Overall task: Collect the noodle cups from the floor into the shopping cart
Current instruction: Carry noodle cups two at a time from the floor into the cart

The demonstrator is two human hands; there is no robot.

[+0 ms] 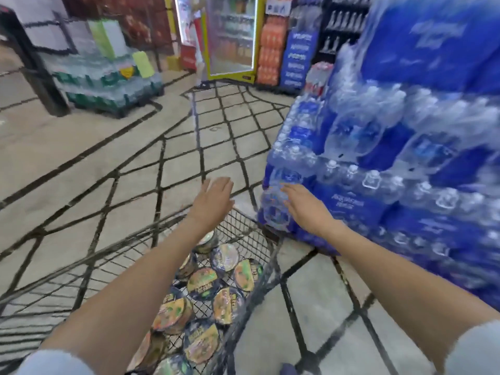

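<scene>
Several noodle cups (204,278) with dark printed lids lie in the black wire shopping cart (251,234) below me. My left hand (215,197) reaches out flat over the cart's far end, fingers straight, holding nothing. My right hand (301,203) stretches forward just right of the cart, fingers extended beside the wrapped water bottles. The whole frame is blurred by motion. No noodle cup shows on the floor.
A tall stack of blue-wrapped water bottle packs (392,163) stands close on the right, nearly touching the cart. Tiled floor (189,147) stretches ahead. Another pallet of bottle packs (108,82) sits far left, a drinks fridge (232,36) at the back.
</scene>
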